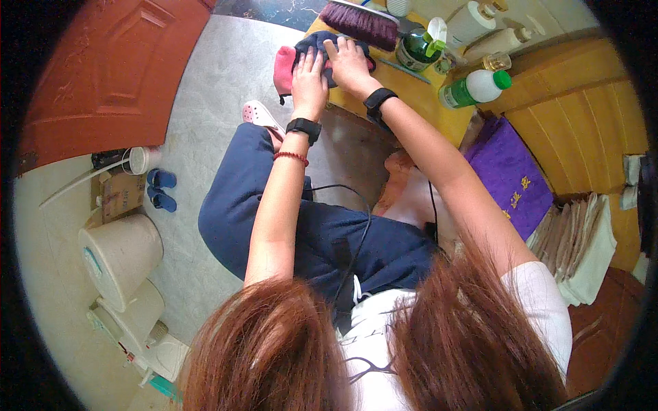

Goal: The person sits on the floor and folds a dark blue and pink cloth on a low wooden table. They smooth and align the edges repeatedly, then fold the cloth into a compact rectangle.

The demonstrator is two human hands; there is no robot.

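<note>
Both hands rest on a dark blue bundle of fabric (321, 38) at the left end of a yellow tabletop (401, 90). My left hand (310, 79) lies on its near side with fingers extended, beside a pink cloth part (284, 69) that hangs over the table's edge with a dark tip. My right hand (349, 64) presses on the bundle's right part, thumb apart from the fingers. Another bit of pink shows at the bundle's right edge. Whether either hand pinches the fabric cannot be told. A brush with dark purple bristles (360, 25) lies just beyond my right hand.
A green spray bottle (414, 51), a thin rod (403, 70) and a white bottle with a green cap (475, 88) are on the table, with pump bottles (470, 23) behind. A purple bag (506, 174) stands to the right. A pink clog (261, 115) is below the table's left side.
</note>
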